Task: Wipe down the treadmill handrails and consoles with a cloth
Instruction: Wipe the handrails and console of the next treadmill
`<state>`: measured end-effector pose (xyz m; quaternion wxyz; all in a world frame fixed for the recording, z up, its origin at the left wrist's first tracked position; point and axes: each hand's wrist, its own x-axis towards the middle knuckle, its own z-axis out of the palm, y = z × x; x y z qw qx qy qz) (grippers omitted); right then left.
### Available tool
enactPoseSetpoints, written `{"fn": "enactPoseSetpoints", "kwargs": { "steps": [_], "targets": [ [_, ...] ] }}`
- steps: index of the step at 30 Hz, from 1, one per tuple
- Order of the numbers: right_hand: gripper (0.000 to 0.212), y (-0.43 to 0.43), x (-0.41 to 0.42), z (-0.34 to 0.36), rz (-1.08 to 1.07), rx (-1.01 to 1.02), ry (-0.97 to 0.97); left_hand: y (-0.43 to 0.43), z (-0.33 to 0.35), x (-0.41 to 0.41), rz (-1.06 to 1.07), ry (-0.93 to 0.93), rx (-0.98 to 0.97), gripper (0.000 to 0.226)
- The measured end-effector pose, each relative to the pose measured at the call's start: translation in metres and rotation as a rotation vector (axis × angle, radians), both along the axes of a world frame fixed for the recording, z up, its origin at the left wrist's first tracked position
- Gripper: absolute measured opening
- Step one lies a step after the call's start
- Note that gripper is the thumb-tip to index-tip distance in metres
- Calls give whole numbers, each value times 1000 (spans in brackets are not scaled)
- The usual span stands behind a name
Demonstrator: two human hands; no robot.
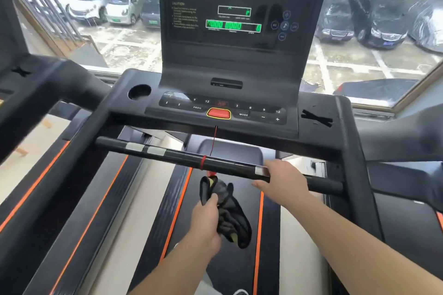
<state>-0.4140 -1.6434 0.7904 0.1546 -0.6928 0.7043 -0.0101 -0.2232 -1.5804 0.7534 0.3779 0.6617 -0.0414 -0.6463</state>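
Two hands busy: left hand (205, 221) grips the cloth (233, 221) dangling lengthwise, right hand (286, 181) clasps the crosswise handrail (182, 153).

Black cloth (231, 216), yellow patches; red stop button (218, 112); orange-striped belt (239, 258).

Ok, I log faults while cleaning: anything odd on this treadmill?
Yes: a black tape cross sits on the console's right corner, opposite the open cup holder. The red safety cord is wound round the front handrail.

This is looking like a gym: a treadmill (134, 112) is standing beside a neighbouring treadmill (36, 83), facing a window (359, 64) overlooking parked cars (96, 0).
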Motion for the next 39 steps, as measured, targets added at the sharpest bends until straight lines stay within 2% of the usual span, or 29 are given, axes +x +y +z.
{"fn": "enactPoseSetpoints", "kwargs": {
  "steps": [5, 9, 14, 20, 24, 28, 30, 31, 34, 35, 36, 37, 39],
  "targets": [
    [41, 9, -27, 5, -8, -52, 77, -46, 14, -22, 122, 163, 10, 16],
    [51, 5, -54, 4, -115, 41, 104, -64, -2, -37, 61, 201, 89, 14],
    [50, -9, -67, 11, -227, 241, 80, -88, -38, -35, -80, 158, 163, 40],
    [54, -27, -68, 11, -216, 302, 142, -73, -16, -35, -243, 213, 238, 32],
    [57, -28, -70, 8, -225, 294, 132, -66, 8, -20, -234, 195, 263, 35],
    [56, -20, -71, 9, -203, 225, 124, -57, 58, -7, -182, 130, 113, 22],
    [54, -14, -75, 10, -177, 203, 113, -61, 95, -7, -191, -11, -112, 16],
    [53, -11, -76, 11, -160, 207, 96, -66, 110, -6, -241, -152, -239, 15],
    [42, 1, -87, 13, -85, 175, 61, -87, 127, -4, -564, -740, -689, 12],
    [35, 5, -92, 14, -49, 144, 84, -91, 118, -6, -696, -860, -804, 9],
    [29, 9, -97, 13, -8, 106, 135, -92, 103, -7, -831, -954, -879, 5],
    [27, 11, -102, 11, 25, 72, 193, -93, 83, -9, -969, -1059, -902, 12],
    [26, 13, -110, 7, 25, 49, 210, -89, 36, -17, -1231, -1296, -878, 39]
  ]
}}
